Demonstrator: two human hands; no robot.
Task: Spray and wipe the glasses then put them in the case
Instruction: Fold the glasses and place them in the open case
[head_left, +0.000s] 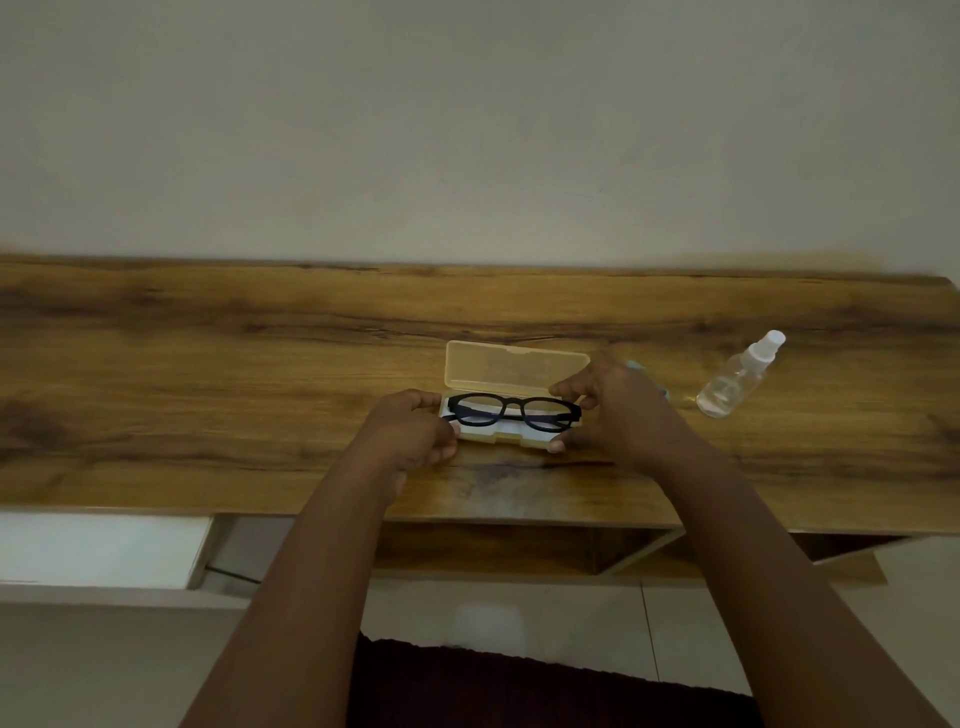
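Both hands reach forward over the table (208, 364): the left hand (410, 431) curls its fingers round the nine o'clock end of the black glasses (514, 411), the right hand (613, 410) pinches the three o'clock end. Glasses lie in the open case (511, 371), lid raised at twelve o'clock. A spray bottle (737, 376) lies tilted at three o'clock, near a plain wall (467, 130).
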